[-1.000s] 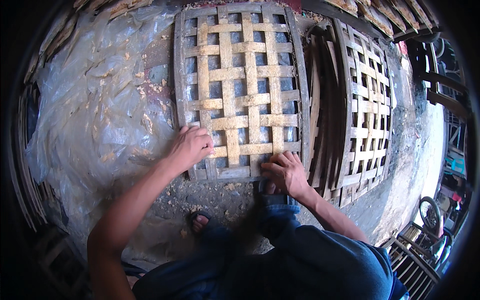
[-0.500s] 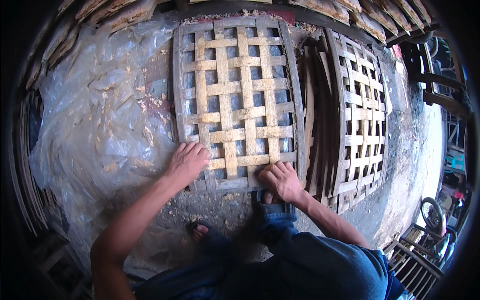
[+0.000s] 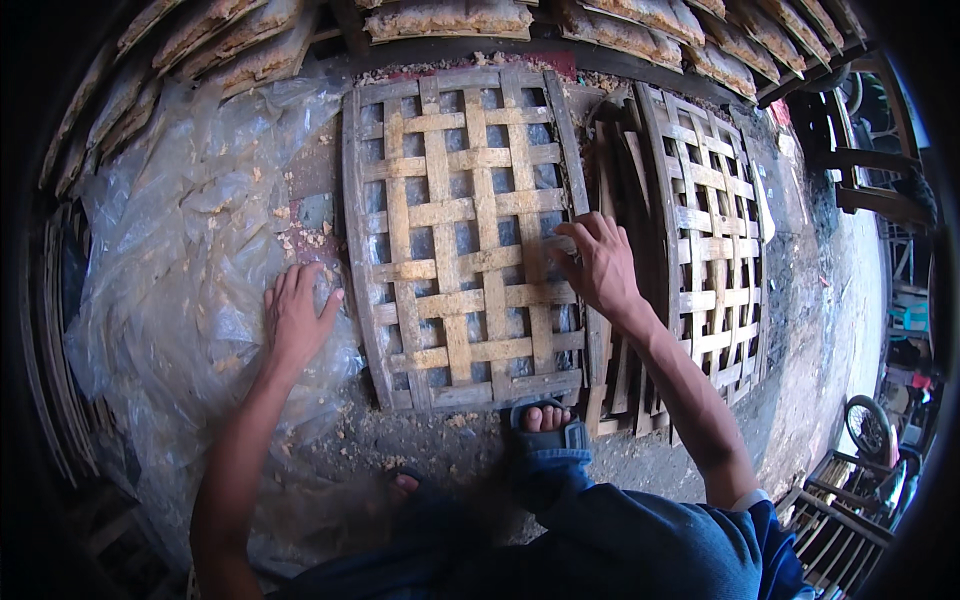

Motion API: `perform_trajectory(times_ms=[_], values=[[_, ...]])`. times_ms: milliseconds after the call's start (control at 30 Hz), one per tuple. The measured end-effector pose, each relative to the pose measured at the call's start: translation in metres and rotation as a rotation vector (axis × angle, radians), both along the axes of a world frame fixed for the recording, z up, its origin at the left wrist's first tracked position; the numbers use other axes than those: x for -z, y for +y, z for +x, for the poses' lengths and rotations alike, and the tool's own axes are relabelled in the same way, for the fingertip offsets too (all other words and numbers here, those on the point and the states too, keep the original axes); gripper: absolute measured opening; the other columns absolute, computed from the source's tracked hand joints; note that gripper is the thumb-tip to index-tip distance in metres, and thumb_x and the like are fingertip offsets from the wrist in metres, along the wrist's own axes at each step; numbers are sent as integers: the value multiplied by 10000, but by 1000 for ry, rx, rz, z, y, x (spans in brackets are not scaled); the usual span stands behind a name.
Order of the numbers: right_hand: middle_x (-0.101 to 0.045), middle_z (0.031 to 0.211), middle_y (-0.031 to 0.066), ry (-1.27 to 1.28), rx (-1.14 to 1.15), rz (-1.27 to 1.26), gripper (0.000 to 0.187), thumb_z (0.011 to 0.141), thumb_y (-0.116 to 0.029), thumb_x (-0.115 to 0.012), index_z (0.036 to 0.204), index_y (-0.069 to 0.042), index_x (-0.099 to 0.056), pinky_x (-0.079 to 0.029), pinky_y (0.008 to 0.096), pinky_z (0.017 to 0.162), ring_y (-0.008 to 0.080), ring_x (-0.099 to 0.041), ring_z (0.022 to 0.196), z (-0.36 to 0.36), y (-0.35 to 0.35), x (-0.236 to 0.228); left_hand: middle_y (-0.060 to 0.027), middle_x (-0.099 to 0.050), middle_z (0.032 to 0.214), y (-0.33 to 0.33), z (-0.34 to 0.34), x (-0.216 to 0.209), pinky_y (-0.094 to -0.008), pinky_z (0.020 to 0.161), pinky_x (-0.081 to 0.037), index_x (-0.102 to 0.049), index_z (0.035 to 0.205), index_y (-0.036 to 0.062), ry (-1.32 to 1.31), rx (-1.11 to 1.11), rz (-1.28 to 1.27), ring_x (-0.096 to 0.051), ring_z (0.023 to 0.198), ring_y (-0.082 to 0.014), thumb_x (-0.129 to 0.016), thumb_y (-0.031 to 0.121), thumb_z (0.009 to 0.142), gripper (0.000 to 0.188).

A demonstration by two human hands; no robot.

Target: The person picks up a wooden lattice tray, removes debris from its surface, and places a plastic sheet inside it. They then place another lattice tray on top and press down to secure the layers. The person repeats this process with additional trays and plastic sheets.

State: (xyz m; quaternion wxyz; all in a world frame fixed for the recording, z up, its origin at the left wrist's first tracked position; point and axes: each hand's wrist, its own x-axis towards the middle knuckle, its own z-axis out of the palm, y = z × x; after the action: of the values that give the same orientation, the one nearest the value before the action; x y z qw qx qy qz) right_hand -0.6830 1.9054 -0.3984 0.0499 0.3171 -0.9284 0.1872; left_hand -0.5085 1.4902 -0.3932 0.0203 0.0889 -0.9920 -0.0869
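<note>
A woven bamboo rack (image 3: 486, 207) in a grey wooden frame lies flat in front of me, with clear plastic showing through its gaps. My left hand (image 3: 299, 315) hovers over or rests on the crumpled plastic sheet (image 3: 200, 260) left of the rack; which of the two I cannot tell. Its fingers are apart and hold nothing. Near the rack's right edge is my right hand (image 3: 603, 268), fingers spread and somewhat curled, nothing in them. Whether its fingertips touch the frame is unclear.
To the right, a second woven rack (image 3: 715, 225) leans beside a stack of thin wooden pieces (image 3: 625, 180). Trays of pale, crumbly material (image 3: 450, 18) line the far side. Crumbs (image 3: 455, 420) litter the ground by my sandalled foot (image 3: 547, 418). A wheel (image 3: 868, 430) stands far right.
Both hands have left the rack's near end. My left hand has moved left over the plastic, and my right hand up to the rack's right side. The view has shifted slightly.
</note>
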Motion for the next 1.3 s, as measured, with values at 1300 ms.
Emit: perform_trajectory(times_ms=[1300], values=[[-680, 869, 139, -619, 35, -110, 134, 923, -134, -705, 922, -20, -636, -560, 344, 712, 263, -688, 757, -28, 8, -48, -97, -613, 1206, 18, -16, -4, -449, 963, -394, -564, 1348, 111, -12, 122, 110, -577, 1145, -295, -675, 264, 952, 439]])
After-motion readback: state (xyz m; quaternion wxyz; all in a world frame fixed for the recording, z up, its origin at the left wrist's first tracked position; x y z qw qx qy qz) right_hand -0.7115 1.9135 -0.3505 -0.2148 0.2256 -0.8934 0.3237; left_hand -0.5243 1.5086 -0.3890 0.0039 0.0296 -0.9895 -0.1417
